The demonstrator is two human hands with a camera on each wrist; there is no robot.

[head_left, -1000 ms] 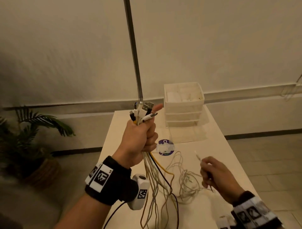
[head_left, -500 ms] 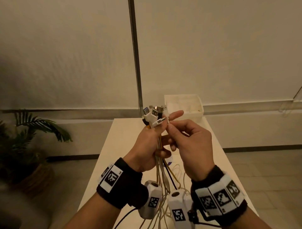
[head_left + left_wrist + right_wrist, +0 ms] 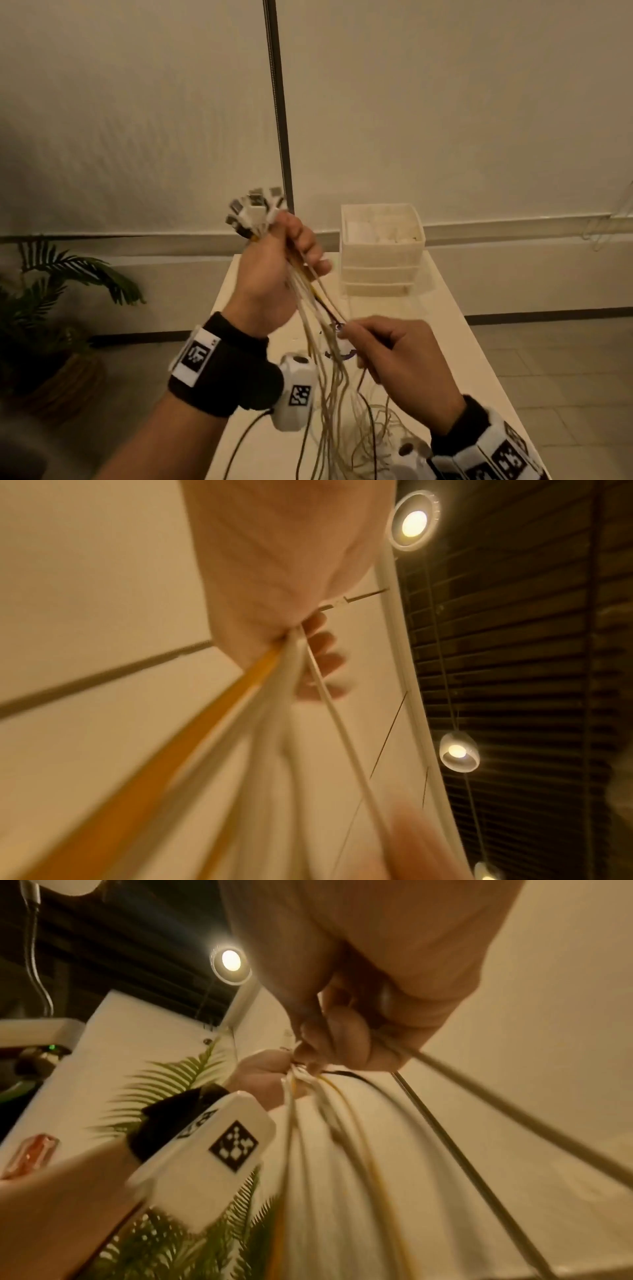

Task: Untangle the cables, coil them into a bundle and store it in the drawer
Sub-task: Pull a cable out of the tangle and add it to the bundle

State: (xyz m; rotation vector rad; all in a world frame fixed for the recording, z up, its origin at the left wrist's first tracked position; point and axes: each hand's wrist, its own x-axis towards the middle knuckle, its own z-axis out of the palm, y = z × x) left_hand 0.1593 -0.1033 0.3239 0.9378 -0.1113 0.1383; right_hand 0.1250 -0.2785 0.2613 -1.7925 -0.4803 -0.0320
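My left hand [image 3: 287, 260] is raised above the table and grips a bunch of thin white, yellow and black cables [image 3: 334, 394] just under their plugs [image 3: 255, 209], which fan out above the fist. The strands hang down to a loose tangle on the table [image 3: 445, 342]. Lower and to the right, my right hand [image 3: 356, 337] pinches some strands and pulls them slightly aside. In the left wrist view my curled fingers [image 3: 322, 656] close round the yellow and white cables [image 3: 240, 710]. In the right wrist view my fingertips [image 3: 329, 1042] hold the cables [image 3: 342, 1137].
A white three-drawer unit [image 3: 380, 274] stands at the far end of the table, its top tray showing. A purple disc [image 3: 347, 355] lies partly behind my right hand. A thin pole [image 3: 279, 120] rises behind the table. A potted plant [image 3: 68, 274] stands on the floor at left.
My right hand first came up from the table to the plugs, then slid down along the hanging strands. My left hand kept its grip on the bunch and tilted the plugs leftward.
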